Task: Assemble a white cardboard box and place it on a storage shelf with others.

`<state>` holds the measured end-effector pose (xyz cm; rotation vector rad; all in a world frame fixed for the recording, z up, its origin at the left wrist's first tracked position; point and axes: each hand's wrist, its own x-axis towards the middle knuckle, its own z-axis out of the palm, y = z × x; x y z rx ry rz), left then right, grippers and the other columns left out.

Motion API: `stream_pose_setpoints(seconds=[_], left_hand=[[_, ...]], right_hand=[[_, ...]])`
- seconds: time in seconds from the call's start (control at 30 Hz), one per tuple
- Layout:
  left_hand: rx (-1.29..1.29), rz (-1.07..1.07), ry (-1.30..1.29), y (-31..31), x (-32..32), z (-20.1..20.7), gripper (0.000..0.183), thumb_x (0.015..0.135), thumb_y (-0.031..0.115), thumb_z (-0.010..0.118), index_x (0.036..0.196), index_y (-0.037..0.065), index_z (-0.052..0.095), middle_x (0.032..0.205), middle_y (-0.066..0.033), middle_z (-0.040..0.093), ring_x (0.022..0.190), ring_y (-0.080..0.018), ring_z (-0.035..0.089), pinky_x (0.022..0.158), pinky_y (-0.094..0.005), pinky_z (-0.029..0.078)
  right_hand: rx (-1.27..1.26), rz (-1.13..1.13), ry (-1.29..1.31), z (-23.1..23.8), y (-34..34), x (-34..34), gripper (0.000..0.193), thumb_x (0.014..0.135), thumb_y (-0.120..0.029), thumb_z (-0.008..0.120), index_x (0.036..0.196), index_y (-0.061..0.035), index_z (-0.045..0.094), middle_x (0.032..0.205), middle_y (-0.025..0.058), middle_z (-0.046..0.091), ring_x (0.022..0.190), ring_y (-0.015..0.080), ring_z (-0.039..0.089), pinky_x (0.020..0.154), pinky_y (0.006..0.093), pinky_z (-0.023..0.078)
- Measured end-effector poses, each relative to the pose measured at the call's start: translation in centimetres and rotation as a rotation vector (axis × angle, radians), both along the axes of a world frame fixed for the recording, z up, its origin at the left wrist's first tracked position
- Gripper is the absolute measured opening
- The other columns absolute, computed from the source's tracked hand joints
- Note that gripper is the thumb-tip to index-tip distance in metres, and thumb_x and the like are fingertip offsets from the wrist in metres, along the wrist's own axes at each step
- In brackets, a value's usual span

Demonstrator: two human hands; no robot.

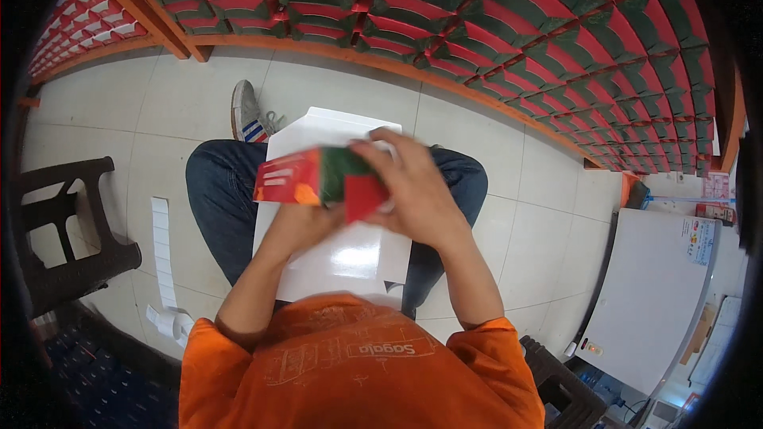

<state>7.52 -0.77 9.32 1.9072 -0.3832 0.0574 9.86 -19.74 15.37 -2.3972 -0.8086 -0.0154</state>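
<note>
The left hand (306, 226) gripped the lower edge of the red-and-green box (288, 178), the right hand (420, 195) clasped its right end, both blurred, above the white board (310, 270) on the lap; beyond stood an orange rack (148, 11) of red-and-green pieces (493, 36)

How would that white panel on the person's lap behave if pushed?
The white panel seems fairly stiff, lying flat across the thighs. Its glossy shine suggests a slippery surface. Perched there, it may tip if pushed unevenly.

pale tiled floor (548, 167) | dark stool (95, 270) left | orange-framed rack (147, 12) ahead
</note>
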Motion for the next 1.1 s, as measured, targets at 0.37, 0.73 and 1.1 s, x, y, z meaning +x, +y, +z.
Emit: stream_pose_setpoints(seconds=[0.37, 0.73, 1.1], left_hand=[[-0.999, 0.035, 0.341, 13.6, -3.0, -1.2, 0.093, 0.075, 0.044, 0.08, 0.144, -0.001, 0.036, 0.14, -0.0176, 0.049, 0.131, -0.0278, 0.047, 0.109, -0.0384, 0.036], [-0.65, -0.142, 0.316, 4.2, -3.0, 3.5, 0.107, 0.066, 0.039, 0.082, 0.148, -0.002, 0.027, 0.142, -0.0169, 0.04, 0.134, -0.0254, 0.04, 0.112, -0.0338, 0.028], [-1.03, -0.408, 0.55, 3.9, -1.7, 4.7, 0.097, 0.071, 0.053, 0.074, 0.142, -0.003, 0.039, 0.139, -0.0182, 0.049, 0.13, -0.0272, 0.048, 0.109, -0.0375, 0.038]], right_hand=[[1.094, -0.232, 0.831, -2.8, -0.8, -1.6, 0.031, 0.085, 0.0, 0.07, 0.114, -0.0006, 0.061, 0.111, 0.0049, 0.064, 0.1, 0.0162, 0.062, 0.09, 0.0326, 0.052], [0.365, -0.142, -0.207, -2.1, 3.5, -3.4, 0.066, 0.088, -0.07, 0.046, 0.11, -0.0132, 0.07, 0.112, 0.017, 0.05, 0.109, 0.0359, 0.047, 0.106, 0.0609, 0.026], [0.669, -0.253, -0.344, -0.1, 5.7, -3.0, 0.029, 0.094, -0.024, 0.064, 0.073, -0.0033, 0.061, 0.083, 0.0153, 0.063, 0.083, 0.0312, 0.061, 0.088, 0.0502, 0.052]])
